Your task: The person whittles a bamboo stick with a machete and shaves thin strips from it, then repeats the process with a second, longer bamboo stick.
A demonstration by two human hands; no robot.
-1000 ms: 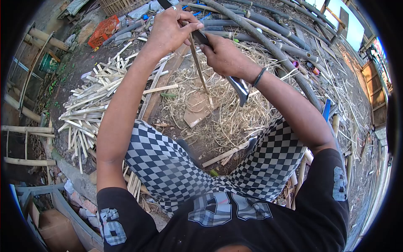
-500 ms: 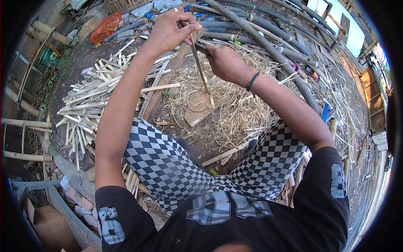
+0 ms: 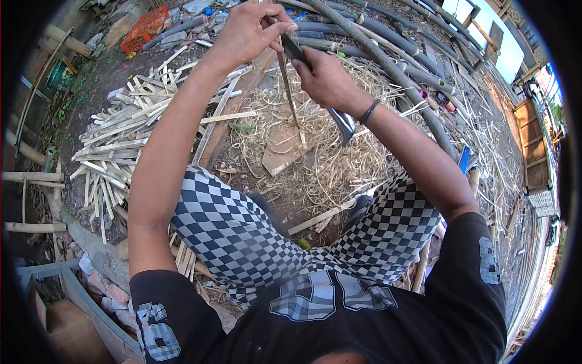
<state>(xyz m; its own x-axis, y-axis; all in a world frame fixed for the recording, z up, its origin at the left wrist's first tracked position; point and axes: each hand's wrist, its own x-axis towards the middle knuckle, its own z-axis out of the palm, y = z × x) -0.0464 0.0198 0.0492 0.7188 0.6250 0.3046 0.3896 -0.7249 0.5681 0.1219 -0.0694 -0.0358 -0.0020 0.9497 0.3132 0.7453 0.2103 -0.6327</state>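
At the top middle, my left hand (image 3: 251, 30) pinches the upper end of a thin bamboo strip (image 3: 287, 85). The strip slants down to a small flat board (image 3: 282, 151), where its pale lower end rests. My right hand (image 3: 330, 82) is closed round a knife (image 3: 344, 126). Its dark blade lies against the strip's upper part, just below my left fingers, and its shiny handle end sticks out under my wrist. Curly shavings (image 3: 339, 164) surround the board.
Split bamboo sticks (image 3: 115, 136) lie heaped at the left beside a wooden plank (image 3: 219, 130). Dark bamboo poles (image 3: 394, 48) stretch across the back and right. An orange crate (image 3: 145, 29) stands at the back left. My checkered trouser legs (image 3: 230, 221) flank the work spot.
My right hand has turned, and the knife's handle end now shows below the wrist. The blade sits higher, near my left fingers. The view has shifted slightly.
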